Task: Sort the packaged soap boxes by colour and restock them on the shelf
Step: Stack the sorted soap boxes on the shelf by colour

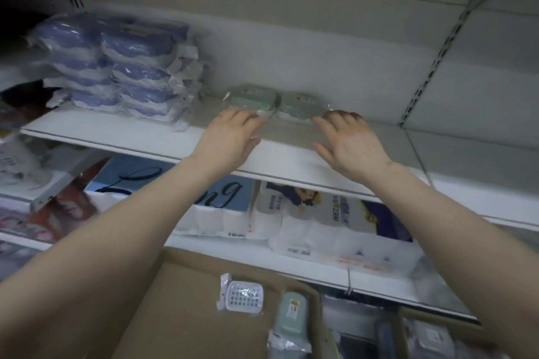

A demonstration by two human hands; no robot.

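Shelf [145,137]: green soap boxes [250,97] just beyond left hand [227,137], right hand [353,143] fingers [323,126].

Blue soap boxes [128,67] stacked, green soap boxes [252,97] flat

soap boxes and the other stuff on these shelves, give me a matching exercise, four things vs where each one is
Things
1. blue soap boxes
2. two green soap boxes
3. white soap box
4. toilet roll packs

Places
a. in the cardboard carton
b. on the lower shelf
c. stacked at the left of the upper shelf
d. side by side mid-shelf, at the fingertips of the left hand and right hand

Pairs: 1-c, 2-d, 3-a, 4-b
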